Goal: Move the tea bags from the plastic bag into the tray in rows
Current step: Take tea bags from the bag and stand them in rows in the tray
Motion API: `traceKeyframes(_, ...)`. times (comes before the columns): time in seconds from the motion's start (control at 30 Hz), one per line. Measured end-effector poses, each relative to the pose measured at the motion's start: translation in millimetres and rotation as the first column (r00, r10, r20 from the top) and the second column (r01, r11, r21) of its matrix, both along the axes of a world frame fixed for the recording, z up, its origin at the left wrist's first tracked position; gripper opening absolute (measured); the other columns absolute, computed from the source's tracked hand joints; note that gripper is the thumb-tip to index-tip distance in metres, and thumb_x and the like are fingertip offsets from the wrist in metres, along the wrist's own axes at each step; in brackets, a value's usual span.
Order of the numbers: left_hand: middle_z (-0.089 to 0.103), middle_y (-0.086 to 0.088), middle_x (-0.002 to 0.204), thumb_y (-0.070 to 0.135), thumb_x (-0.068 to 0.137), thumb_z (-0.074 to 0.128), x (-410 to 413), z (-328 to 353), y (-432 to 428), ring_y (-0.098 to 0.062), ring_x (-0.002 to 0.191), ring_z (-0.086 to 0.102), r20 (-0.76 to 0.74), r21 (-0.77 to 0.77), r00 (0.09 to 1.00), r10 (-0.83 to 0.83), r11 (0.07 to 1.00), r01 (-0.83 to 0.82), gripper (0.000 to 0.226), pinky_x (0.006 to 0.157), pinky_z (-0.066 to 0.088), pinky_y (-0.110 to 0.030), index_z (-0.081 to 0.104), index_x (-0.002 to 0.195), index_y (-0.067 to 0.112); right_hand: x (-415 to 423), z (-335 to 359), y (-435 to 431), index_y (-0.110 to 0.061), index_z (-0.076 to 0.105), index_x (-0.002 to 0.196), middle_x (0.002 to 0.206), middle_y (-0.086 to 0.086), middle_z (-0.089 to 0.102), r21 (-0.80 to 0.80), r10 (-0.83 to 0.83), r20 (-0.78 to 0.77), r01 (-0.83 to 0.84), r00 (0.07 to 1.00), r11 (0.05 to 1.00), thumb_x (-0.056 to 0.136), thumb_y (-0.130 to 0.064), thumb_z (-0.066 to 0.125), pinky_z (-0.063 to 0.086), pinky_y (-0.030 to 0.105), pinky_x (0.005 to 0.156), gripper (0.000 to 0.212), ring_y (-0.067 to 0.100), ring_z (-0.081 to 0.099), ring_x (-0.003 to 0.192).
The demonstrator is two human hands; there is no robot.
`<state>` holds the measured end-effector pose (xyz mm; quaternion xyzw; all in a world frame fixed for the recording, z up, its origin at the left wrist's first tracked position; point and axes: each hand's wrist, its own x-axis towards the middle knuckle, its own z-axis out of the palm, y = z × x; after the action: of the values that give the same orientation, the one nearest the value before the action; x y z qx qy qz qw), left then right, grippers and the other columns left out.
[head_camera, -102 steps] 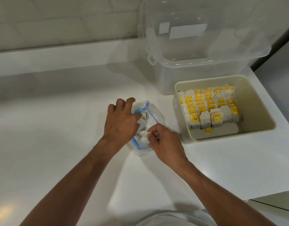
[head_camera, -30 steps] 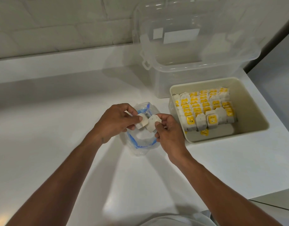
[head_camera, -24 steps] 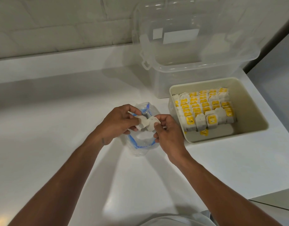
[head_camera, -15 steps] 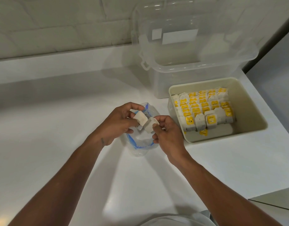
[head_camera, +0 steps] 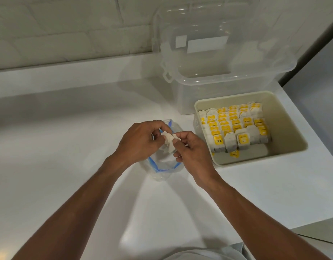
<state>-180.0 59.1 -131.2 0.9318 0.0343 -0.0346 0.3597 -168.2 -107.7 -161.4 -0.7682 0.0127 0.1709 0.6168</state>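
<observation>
Left hand (head_camera: pixel 139 141): was raised over the plastic bag, its fingers (head_camera: pixel 158 126) curled and pinching the held tea bags from the left.
Right hand (head_camera: pixel 192 149): met the left hand, thumb and fingertips pinching the same tea bags from the right.
Held tea bags (head_camera: pixel 168 140): were pale off-white paper pouches, crumpled together between both hands, directly above the bag's mouth. The exact count could not be told.
Plastic bag (head_camera: pixel 162 169): was clear with a blue zip strip. It stood open on the table, just left of the tray, with pale contents showing inside.
Tray (head_camera: pixel 301 139): was a cream, deep, rectangular tray on the table, right of the hands.
Rowed tea bags (head_camera: pixel 235 126): stood upright in packed rows against the tray's left and far walls. They were white pouches, most with yellow tags facing forward, and one tag read "TEA".
Yellow tag (head_camera: pixel 234 153): lay loose on the tray floor in front of the rows.
Clear box (head_camera: pixel 218 72): was see-through with its lid raised, behind the tray and touching it.
Table (head_camera: pixel 68 147): was white and smooth.
</observation>
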Motion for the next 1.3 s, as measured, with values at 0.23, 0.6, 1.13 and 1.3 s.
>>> traceKeyframes(0.23, 0.070, 0.002, 0.084, 0.022, 0.086, 0.057, 1.7, 14.7, 11.4, -0.022, 0.083, 0.063, -0.038, -0.154, 0.999, 0.001, 0.988, -0.007, 0.021, 0.081, 0.053, -0.047, 0.074, 0.085, 0.034, 11.2, 14.6, 0.4, -0.032, 0.071, 0.097, 0.083, -0.011, 0.058, -0.214, 0.071, 0.267, -0.012, 0.961, 0.977, 0.093, -0.033, 0.063, 0.046, 0.015, 0.068, 0.009, 0.004, 0.058, 0.073)
traceKeyframes(0.6, 0.067, 0.008, 0.070, 0.033, 0.080, 0.073, 7.6, 25.2, 15.2, -0.010, 0.067, 0.062, -0.107, -0.027, 0.994, 0.037, 0.999, -0.040, 0.006, 0.064, 0.047, -0.029, 0.071, 0.075, 0.031, 36.8, 46.5, -14.2, -0.029, 0.074, 0.087, 0.068, -0.005, 0.068, -0.375, 0.353, 0.235, -0.251, 0.905, 0.893, 0.085, -0.031, 0.072, 0.056, 0.039, 0.072, 0.003, 0.013, 0.067, 0.064)
traceKeyframes(1.13, 0.073, 0.014, 0.086, 0.014, 0.092, 0.064, 32.5, 36.1, 23.5, -0.008, 0.089, 0.069, -0.070, 0.099, 0.998, -0.001, 0.995, 0.008, 0.024, 0.083, 0.053, -0.029, 0.074, 0.097, 0.035, 46.6, 80.3, -21.0, -0.018, 0.078, 0.093, 0.071, 0.002, 0.065, -0.217, 0.705, -0.028, -0.692, 0.709, 0.688, 0.080, -0.016, 0.080, 0.042, 0.015, 0.063, 0.014, 0.003, 0.055, 0.067)
traceKeyframes(1.3, 0.076, 0.004, 0.085, 0.016, 0.090, 0.073, 30.5, 45.1, 15.7, -0.014, 0.083, 0.071, -0.220, -0.283, 0.972, -0.082, 0.959, 0.017, 0.025, 0.077, 0.051, -0.030, 0.064, 0.104, 0.035, 62.5, 67.6, -10.3, -0.026, 0.074, 0.090, 0.072, -0.012, 0.067, -0.612, 0.491, 0.186, -0.290, 0.851, 0.736, 0.074, -0.031, 0.082, 0.042, 0.020, 0.067, 0.018, 0.004, 0.063, 0.071)
